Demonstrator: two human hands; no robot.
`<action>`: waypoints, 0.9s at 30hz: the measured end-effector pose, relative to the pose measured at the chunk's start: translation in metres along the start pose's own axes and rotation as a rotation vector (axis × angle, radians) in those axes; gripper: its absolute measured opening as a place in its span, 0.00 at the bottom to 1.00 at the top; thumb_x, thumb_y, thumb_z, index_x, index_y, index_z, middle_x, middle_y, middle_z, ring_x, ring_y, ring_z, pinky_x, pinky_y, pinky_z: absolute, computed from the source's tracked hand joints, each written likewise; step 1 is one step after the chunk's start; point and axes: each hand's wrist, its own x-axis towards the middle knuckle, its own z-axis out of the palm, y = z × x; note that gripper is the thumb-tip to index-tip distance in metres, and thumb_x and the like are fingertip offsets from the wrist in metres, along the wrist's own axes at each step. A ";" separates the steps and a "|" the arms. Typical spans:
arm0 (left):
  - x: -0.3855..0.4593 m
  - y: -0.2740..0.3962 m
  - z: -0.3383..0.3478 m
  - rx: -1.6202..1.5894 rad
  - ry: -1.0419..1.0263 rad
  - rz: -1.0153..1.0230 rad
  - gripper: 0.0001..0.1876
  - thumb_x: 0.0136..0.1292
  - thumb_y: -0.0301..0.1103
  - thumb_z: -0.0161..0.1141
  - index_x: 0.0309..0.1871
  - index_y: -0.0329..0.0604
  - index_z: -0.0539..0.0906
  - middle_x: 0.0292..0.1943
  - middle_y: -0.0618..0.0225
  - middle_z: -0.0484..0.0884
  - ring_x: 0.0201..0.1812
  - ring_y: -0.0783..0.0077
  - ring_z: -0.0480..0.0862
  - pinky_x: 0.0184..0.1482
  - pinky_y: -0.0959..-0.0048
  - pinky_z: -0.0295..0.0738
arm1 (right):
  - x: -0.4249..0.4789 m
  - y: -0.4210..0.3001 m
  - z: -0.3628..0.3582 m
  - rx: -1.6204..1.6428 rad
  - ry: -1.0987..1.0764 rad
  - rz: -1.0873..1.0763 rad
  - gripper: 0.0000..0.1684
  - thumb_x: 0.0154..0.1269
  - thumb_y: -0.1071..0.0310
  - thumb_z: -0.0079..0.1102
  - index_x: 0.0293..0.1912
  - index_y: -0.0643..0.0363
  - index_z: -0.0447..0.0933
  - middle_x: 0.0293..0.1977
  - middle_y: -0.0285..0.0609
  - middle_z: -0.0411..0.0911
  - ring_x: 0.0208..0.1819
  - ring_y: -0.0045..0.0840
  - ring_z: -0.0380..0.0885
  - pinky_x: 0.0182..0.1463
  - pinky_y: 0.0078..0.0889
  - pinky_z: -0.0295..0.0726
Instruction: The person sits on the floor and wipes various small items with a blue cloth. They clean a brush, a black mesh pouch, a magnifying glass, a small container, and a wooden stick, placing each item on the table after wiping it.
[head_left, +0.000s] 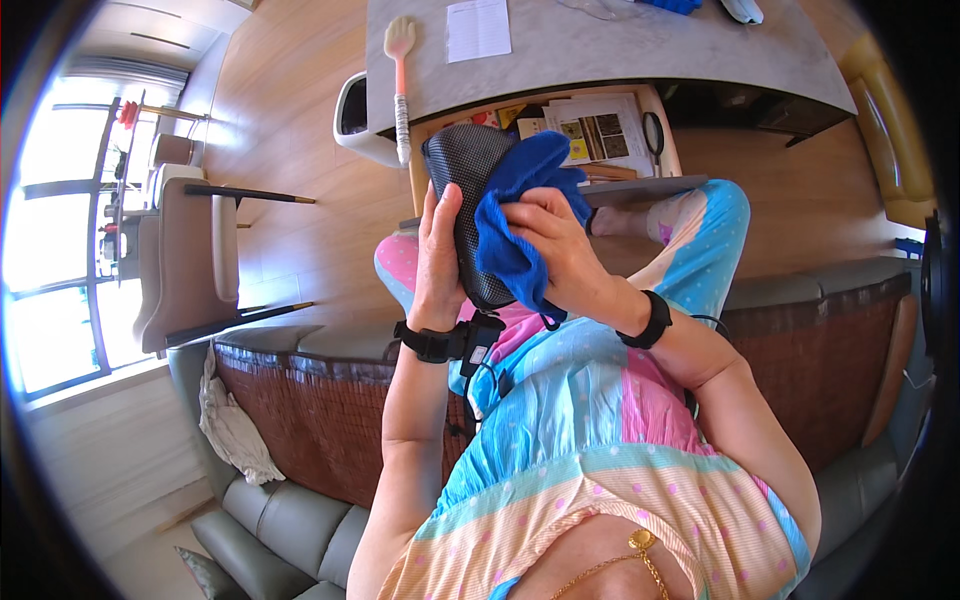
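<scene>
My left hand (440, 251) grips the left side of a dark grey woven-textured zip case (466, 169), which stands lengthwise above my lap. Bunched in my right hand (556, 240) is a blue cloth (510, 225), pressed against the case's right side; part of it hangs down past the case's lower end. The cloth hides much of the case's right face. Behind both lies an open drawer (675, 142) with papers (611, 135), small boxes and a black-rimmed magnifying glass (654, 135) in it.
On the grey table (600, 49) above the drawer lie a hand-shaped back scratcher (401, 82) and a written sheet (478, 30). A white bin (364, 142) stands by the table's left end. I sit on a grey sofa (292, 525) with a brown mat (315, 420).
</scene>
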 end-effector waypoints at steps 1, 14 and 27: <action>0.000 -0.001 -0.001 0.009 -0.017 0.007 0.23 0.67 0.43 0.51 0.61 0.42 0.65 0.50 0.64 0.75 0.46 0.73 0.79 0.45 0.76 0.78 | 0.000 0.000 -0.004 0.026 -0.035 -0.040 0.20 0.41 0.76 0.58 0.41 0.61 0.77 0.45 0.38 0.74 0.47 0.36 0.68 0.53 0.32 0.69; -0.011 -0.018 -0.002 0.199 -0.204 -0.100 0.34 0.59 0.43 0.59 0.64 0.36 0.61 0.50 0.60 0.75 0.48 0.68 0.78 0.49 0.72 0.76 | 0.026 0.065 -0.026 0.274 -0.178 0.221 0.26 0.57 0.64 0.60 0.55 0.61 0.70 0.51 0.46 0.74 0.52 0.34 0.72 0.56 0.32 0.70; -0.002 -0.024 -0.028 -0.263 0.024 -0.248 0.24 0.62 0.50 0.53 0.52 0.37 0.73 0.45 0.61 0.80 0.42 0.68 0.81 0.45 0.72 0.78 | -0.025 0.072 -0.006 1.105 -0.130 0.984 0.29 0.69 0.60 0.49 0.65 0.61 0.59 0.56 0.41 0.68 0.54 0.20 0.69 0.58 0.22 0.70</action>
